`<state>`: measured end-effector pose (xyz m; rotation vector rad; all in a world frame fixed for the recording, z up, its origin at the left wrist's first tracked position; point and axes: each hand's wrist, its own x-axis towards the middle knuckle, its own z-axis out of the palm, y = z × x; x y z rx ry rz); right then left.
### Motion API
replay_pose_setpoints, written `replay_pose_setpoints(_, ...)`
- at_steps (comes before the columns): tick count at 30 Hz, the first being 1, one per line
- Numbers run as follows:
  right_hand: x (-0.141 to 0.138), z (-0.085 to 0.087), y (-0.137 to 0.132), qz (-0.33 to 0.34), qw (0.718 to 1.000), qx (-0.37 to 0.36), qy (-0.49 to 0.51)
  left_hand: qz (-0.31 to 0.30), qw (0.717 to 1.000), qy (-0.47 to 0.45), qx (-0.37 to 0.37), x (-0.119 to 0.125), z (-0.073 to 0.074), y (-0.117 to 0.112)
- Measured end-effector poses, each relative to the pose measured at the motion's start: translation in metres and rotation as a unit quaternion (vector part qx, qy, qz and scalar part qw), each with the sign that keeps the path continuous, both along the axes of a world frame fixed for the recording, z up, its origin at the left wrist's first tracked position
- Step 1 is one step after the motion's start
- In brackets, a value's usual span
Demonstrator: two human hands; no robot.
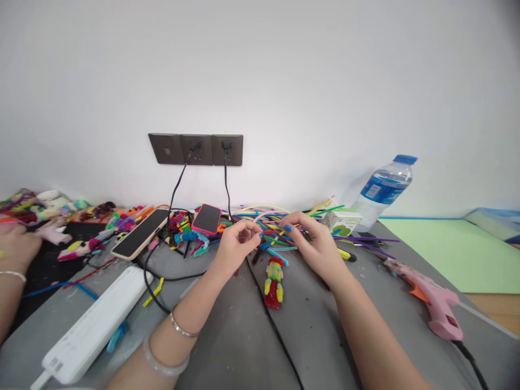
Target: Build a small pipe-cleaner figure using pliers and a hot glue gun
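My left hand (pixel 236 248) is above the grey table with thumb and forefinger pinched together. Whatever sits between those fingertips is too small to make out. Over the heap of colourful pipe cleaners (pixel 280 250) is my right hand (pixel 317 246), its thumb and fingers close together at the tips. I cannot tell what it grips, if anything. Between my forearms lies a small red and yellow pipe-cleaner figure (pixel 274 283), untouched by either hand. A black cable (pixel 270 309) runs beside the figure toward the front edge.
A white power strip (pixel 97 322) and a phone (pixel 142 233) are at left; a pink-cased phone (pixel 207 218) lies behind. At right are a pink glue gun (pixel 436 306), a tilted water bottle (pixel 384 189) and a small box (pixel 342 221). Another person's hand (pixel 16 252) rests far left.
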<state>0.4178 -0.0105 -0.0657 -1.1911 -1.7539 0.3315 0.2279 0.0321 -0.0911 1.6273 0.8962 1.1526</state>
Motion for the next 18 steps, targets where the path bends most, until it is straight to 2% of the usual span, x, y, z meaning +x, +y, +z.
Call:
replay_pose_setpoints(4, 0.011, -0.003, 0.001, -0.088, 0.995, 0.019, 0.049, 0.020, 0.999, 0.011, 0.030, -0.001, 0.003, -0.001)
replay_pose_setpoints(6, 0.016, -0.006, 0.003, -0.098, 0.994, 0.025, 0.048, 0.022, 0.999, 0.017, 0.040, -0.002, 0.003, -0.001)
replay_pose_setpoints(9, 0.020, -0.007, 0.007, -0.072, 0.994, 0.008, 0.079, 0.024, 0.998, 0.015, 0.054, -0.003, 0.002, 0.001)
replay_pose_setpoints(13, 0.026, 0.006, 0.006, -0.007, 0.964, -0.075, 0.256, 0.029, 0.997, 0.017, 0.064, -0.005, -0.001, 0.003)
replay_pose_setpoints(15, 0.035, 0.014, -0.005, -0.015, 0.951, -0.103, 0.292, 0.029, 0.997, 0.019, 0.068, -0.005, -0.003, 0.005)
replay_pose_setpoints(18, 0.060, 0.021, -0.042, -0.077, 0.948, -0.111, 0.290, 0.031, 0.996, 0.015, 0.079, -0.005, -0.004, 0.006)
